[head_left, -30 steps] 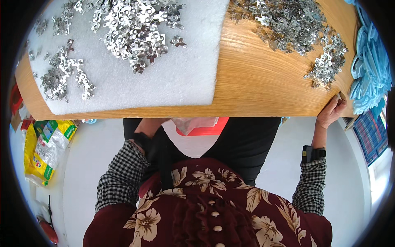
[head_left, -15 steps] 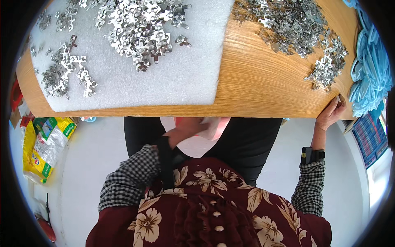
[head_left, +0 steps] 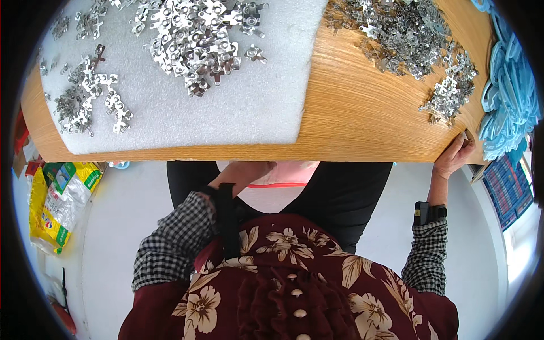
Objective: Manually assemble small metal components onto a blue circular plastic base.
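My left hand (head_left: 249, 170) reaches between my knees to the table's front edge, where its fingers go out of sight under the tabletop. Beside it, a pink thing with a red rim (head_left: 286, 174) shows partly below the edge; its kind is unclear. My right hand (head_left: 453, 157) rests at the front right corner of the wooden table (head_left: 362, 122). Its fingers are bent and pressed together, and what lies between them is too small to tell. Just beyond it lies a heap of small silvery metal clips (head_left: 450, 93).
A white foam sheet (head_left: 226, 122) covers the table's left, bearing a pile of metal clips (head_left: 195, 48) and a smaller cluster (head_left: 85, 99). More clips (head_left: 402, 37) lie far right. Blue plastic pieces (head_left: 507, 96) stack at the right rim. A yellow bag (head_left: 62, 207) stands on the floor.
My left hand has moved left and forward under the table edge; the pale thing blurred at its fingers is out of sight. My right hand stays at the corner.
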Demonstrator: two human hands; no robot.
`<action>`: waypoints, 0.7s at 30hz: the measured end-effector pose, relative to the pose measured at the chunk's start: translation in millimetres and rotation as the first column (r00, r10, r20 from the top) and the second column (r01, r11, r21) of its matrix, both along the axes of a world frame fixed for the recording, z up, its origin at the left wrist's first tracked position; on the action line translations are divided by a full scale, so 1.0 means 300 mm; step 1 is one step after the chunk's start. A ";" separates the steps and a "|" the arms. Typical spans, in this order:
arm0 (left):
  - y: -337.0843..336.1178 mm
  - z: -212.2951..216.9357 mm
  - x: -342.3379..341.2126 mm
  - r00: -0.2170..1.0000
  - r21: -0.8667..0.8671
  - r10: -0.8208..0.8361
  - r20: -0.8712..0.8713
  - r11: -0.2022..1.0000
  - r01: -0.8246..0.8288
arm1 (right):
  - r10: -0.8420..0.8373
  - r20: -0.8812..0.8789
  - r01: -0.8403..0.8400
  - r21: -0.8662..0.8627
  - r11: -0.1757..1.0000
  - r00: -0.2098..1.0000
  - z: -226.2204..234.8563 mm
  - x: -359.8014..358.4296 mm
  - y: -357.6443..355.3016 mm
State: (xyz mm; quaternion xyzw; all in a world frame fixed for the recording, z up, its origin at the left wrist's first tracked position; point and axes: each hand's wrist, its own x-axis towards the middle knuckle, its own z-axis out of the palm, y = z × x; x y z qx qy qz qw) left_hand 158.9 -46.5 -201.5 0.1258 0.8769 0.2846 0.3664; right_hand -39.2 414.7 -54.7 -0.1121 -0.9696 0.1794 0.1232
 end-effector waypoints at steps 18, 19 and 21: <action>-0.033 -0.247 0.048 0.847 0.377 -0.075 0.526 0.913 -0.153 | 0.035 0.005 -0.032 -0.255 0.966 0.999 -0.005 0.047 0.035; -0.026 -0.268 0.050 0.842 0.379 -0.077 0.533 0.912 -0.157 | 0.044 0.005 -0.041 -0.261 0.964 0.999 0.001 0.043 0.033; -0.022 -0.280 0.061 0.841 0.357 -0.058 0.537 0.920 -0.164 | 0.069 -0.050 -0.081 -0.292 0.953 0.996 0.003 0.040 0.043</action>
